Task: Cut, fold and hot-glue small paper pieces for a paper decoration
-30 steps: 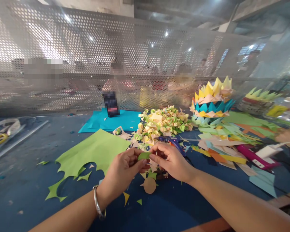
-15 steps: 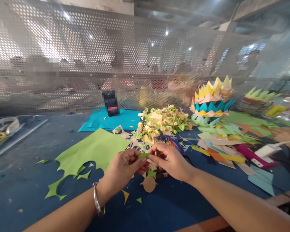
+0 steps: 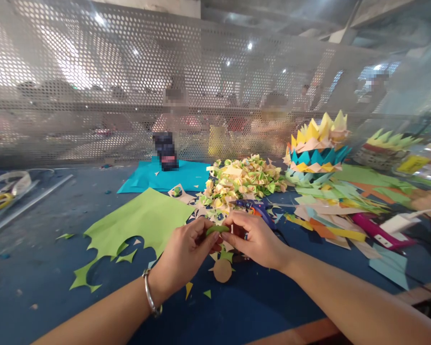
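Between my two hands is a small piece of green paper (image 3: 217,230), its edge curved. My left hand (image 3: 192,244) pinches its left end between thumb and fingers. On the opposite end, the thumb and forefinger of my right hand (image 3: 251,235) grip it. Just below my fingers a round tan paper disc (image 3: 222,271) lies on the blue table (image 3: 122,314), partly over pointed green and pink scraps. A large green sheet (image 3: 143,218) with round bites cut from its edge lies left of my hands.
Behind my hands are a heap of folded paper pieces (image 3: 247,177) and a purple glue gun (image 3: 262,211). A tiered paper crown (image 3: 318,153) stands right, near paper strips (image 3: 330,211) and a magenta power strip (image 3: 380,232). A co-worker's hand (image 3: 429,199) shows at far right.
More of the green paper shows between my fingertips, its right end now at my right thumb. Otherwise both hands hold nearly the same place; the whole view has shifted slightly.
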`<state>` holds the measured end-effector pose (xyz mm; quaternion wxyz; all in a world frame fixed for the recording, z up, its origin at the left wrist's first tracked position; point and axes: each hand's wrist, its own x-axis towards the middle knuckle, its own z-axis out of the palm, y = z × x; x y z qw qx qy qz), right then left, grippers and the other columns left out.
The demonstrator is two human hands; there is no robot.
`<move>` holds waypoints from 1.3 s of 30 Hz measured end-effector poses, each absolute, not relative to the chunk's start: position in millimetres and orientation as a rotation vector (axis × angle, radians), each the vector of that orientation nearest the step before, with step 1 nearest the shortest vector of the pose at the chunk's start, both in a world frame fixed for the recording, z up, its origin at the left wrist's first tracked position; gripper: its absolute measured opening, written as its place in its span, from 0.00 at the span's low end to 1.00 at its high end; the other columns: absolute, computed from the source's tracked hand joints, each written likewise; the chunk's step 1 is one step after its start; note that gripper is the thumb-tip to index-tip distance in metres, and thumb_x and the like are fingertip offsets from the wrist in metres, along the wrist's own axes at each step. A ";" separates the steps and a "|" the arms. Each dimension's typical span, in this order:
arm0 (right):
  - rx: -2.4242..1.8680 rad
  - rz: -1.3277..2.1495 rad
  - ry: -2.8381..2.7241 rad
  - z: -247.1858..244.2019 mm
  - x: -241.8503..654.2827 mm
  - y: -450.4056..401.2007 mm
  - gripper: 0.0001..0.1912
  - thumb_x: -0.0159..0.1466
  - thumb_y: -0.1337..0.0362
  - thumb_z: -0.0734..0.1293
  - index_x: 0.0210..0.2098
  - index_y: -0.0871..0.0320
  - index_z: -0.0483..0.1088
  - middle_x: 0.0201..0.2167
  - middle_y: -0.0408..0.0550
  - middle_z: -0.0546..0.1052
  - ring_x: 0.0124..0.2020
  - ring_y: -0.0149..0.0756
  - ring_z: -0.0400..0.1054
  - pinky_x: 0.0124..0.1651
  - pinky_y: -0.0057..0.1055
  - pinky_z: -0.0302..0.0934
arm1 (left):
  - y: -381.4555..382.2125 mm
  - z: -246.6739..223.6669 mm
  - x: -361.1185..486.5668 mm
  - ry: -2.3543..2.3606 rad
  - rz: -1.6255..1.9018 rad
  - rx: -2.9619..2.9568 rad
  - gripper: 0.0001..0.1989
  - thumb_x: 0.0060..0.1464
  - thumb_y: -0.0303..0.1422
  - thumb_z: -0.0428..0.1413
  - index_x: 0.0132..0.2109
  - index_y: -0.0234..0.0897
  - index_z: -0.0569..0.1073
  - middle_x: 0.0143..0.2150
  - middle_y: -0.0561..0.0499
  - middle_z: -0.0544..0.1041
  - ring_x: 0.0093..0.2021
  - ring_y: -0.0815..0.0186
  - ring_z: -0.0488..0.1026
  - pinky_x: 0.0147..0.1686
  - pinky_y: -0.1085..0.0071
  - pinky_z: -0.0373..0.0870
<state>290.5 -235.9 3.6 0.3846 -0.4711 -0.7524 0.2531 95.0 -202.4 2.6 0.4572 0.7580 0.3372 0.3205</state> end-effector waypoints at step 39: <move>-1.093 0.307 -2.099 -2.3 289.2 -238.4 0.09 0.57 0.68 0.63 0.24 0.56 0.56 0.22 0.39 0.60 0.25 0.28 0.56 0.27 0.28 0.50 | -208.0 3.1 102.8 0.810 0.883 2.056 0.09 0.55 0.30 0.56 0.43 0.34 0.75 0.35 0.49 0.81 0.30 0.69 0.72 0.31 0.72 0.68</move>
